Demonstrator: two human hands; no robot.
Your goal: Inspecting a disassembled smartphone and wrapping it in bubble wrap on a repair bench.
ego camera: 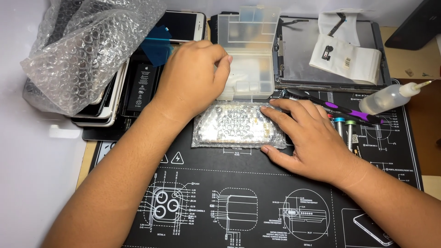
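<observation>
The bubble-wrapped packet (pixel 236 125) is lying flat on the black printed work mat (pixel 257 202), dead centre, its long axis running left to right across the person's front; both hands are sitting on it, one at each end. The right hand (pixel 305 138) is resting palm down over the right end, fingers (pixel 280 114) spread flat on the wrap, thumb tucked along the near edge; it is pressing rather than gripping, nothing closed inside it. The left hand (pixel 193 78) is arching over the far left corner, fingers curled toward the clear plastic parts box (pixel 248 50) that is standing just beyond the packet, touching or nearly touching its far edge; whether those fingertips are pinching anything, the view is not showing. So the packet is lying between the two hands and slightly nearer the right one, which is covering more of it; the hands are well apart, the width of the packet between them. To the left, a stack of phones (pixel 115 96) is sitting under a loose sheet of bubble wrap (pixel 82 46); to the right, a purple-handled tool (pixel 340 110) and a small squeeze bottle (pixel 390 97) are lying near the right wrist; an opened tablet shell (pixel 303 55) is lying beyond.
</observation>
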